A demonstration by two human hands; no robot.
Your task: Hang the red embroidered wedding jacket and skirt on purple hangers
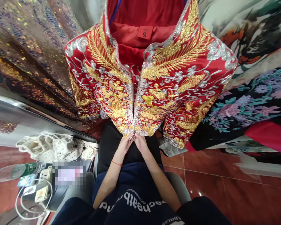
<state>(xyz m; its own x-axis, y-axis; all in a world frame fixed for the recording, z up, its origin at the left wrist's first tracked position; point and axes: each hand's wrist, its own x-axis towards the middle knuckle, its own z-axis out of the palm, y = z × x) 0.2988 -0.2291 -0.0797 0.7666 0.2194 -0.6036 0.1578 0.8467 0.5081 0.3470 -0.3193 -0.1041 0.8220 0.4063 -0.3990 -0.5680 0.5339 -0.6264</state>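
Note:
A red jacket (154,90) with dense gold and silver embroidery hangs upright in front of me. Its stand collar is spread, showing the red lining and a size label (144,32) marked S. The two front edges meet down the middle. At the bottom hem, my left hand (126,140) pinches the left front corner. Just beside it, my right hand (140,140) has its fingers closed on the other front corner. The hands nearly touch each other, and the fingertips are partly hidden, so any fastener between them cannot be made out.
Sequined fabric (32,56) hangs at the left, and a black floral garment (253,103) at the right. Lower left are a white dotted cloth bag (49,147), a plastic bottle (16,171) and a white cable (18,203). Red tiles (206,175) cover the floor.

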